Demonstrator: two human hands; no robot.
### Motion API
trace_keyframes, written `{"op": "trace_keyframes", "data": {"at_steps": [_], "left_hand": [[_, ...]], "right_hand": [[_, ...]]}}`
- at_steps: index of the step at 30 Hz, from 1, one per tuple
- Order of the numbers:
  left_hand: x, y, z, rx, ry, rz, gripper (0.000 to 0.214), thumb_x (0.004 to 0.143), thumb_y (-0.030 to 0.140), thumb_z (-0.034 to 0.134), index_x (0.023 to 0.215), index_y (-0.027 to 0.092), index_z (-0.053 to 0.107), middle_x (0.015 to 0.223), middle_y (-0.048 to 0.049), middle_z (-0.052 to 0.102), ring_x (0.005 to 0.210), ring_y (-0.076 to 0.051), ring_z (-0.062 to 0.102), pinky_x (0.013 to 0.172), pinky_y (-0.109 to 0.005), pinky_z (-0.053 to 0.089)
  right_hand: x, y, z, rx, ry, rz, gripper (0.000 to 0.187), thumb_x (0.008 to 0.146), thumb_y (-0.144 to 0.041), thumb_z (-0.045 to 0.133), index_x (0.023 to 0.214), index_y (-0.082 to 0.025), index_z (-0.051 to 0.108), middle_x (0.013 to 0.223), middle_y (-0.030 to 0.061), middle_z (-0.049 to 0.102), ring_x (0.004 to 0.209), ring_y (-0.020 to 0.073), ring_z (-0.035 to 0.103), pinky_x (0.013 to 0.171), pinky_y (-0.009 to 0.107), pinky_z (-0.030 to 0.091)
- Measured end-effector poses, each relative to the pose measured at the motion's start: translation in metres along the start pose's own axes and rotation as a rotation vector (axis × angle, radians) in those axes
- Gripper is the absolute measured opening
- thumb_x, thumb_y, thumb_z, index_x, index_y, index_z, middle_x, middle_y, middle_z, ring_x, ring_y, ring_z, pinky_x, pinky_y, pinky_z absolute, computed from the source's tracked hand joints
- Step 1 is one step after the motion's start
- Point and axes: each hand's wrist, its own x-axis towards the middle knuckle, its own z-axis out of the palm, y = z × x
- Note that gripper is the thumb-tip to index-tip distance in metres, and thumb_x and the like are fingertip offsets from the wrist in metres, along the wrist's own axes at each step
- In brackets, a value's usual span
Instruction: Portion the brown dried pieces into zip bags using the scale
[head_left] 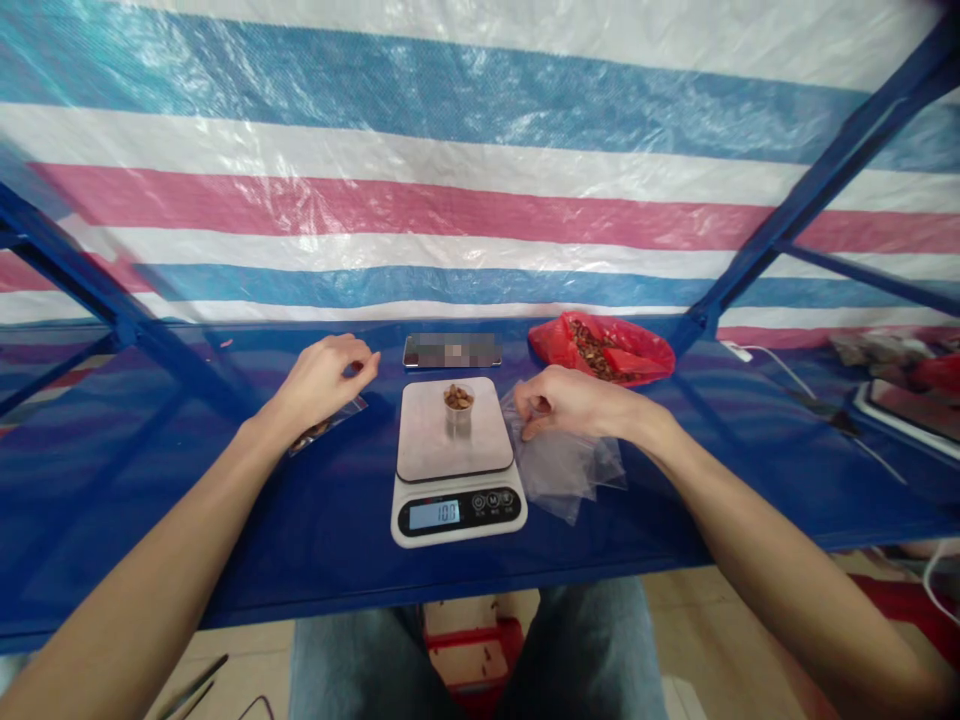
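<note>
My left hand (330, 375) is curled, thumb and fingers forming a loop with nothing visible at the tips. Under it lies a small clear packet (319, 432) with brown bits inside, partly covered by the hand. A white kitchen scale (420, 450) sits between my hands, its display lit. On its plate stands a small clear cup (459, 402) filled with brown pieces. Right of the scale, my right hand (562, 402) pinches the top of a clear plastic bag (559, 465), one of several that overlap on the blue table.
Behind my right hand rests an opened red bag (645, 355) of brown pieces. A phone-like flat object (450, 351), partly blurred out, lies behind the scale. Blue metal frame bars (787, 230) and a striped plastic sheet (450, 210) stand behind. Below the table edge is a red container (480, 650).
</note>
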Motion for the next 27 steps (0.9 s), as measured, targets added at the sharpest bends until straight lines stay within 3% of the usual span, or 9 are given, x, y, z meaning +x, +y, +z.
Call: {"op": "trace_keyframes", "data": {"at_steps": [10,14,21,25,27], "left_hand": [[0.000,0.021,0.001,-0.026,0.061,0.097,0.041,0.103,0.035,0.044,0.064,0.022,0.048,0.066,-0.0030,0.058,0.069,-0.019,0.051,0.072,-0.034,0.040],[0.000,0.028,0.000,-0.023,0.103,0.092,0.042,0.104,0.033,0.042,0.064,0.022,0.048,0.066,-0.0026,0.059,0.068,-0.018,0.050,0.074,-0.035,0.040],[0.000,0.033,-0.003,-0.098,0.164,0.106,0.043,0.107,0.034,0.042,0.069,0.020,0.056,0.071,-0.0038,0.064,0.074,-0.019,0.055,0.078,-0.037,0.042],[0.012,0.049,-0.021,-0.318,0.176,0.126,0.031,0.105,0.041,0.051,0.095,0.019,0.071,0.097,-0.0069,0.074,0.096,-0.022,0.066,0.094,-0.039,0.048],[0.024,0.063,-0.031,-0.422,0.100,0.151,0.030,0.103,0.043,0.056,0.116,0.020,0.071,0.115,-0.0082,0.074,0.110,-0.023,0.067,0.101,-0.040,0.050]], "right_hand": [[0.004,0.008,-0.001,-0.378,0.546,-0.181,0.018,0.105,-0.028,0.058,0.093,-0.019,0.068,0.096,0.0089,0.068,0.091,0.0244,0.062,0.082,0.037,0.047],[0.006,0.008,0.001,-0.461,0.637,-0.212,0.017,0.106,-0.026,0.054,0.097,-0.018,0.066,0.095,0.0107,0.070,0.094,0.0271,0.061,0.088,0.042,0.047],[0.005,0.013,0.007,-0.389,0.712,-0.166,0.013,0.103,-0.018,0.053,0.096,-0.019,0.064,0.095,0.0095,0.073,0.087,0.0242,0.067,0.080,0.036,0.050],[0.009,-0.001,-0.004,-0.347,0.860,-0.153,0.013,0.105,-0.023,0.055,0.100,-0.020,0.066,0.095,0.0073,0.076,0.081,0.0213,0.070,0.074,0.033,0.051],[0.015,-0.019,-0.012,-0.375,0.906,-0.187,0.016,0.107,-0.027,0.055,0.104,-0.020,0.068,0.095,0.0073,0.076,0.082,0.0212,0.070,0.074,0.033,0.051]]}}
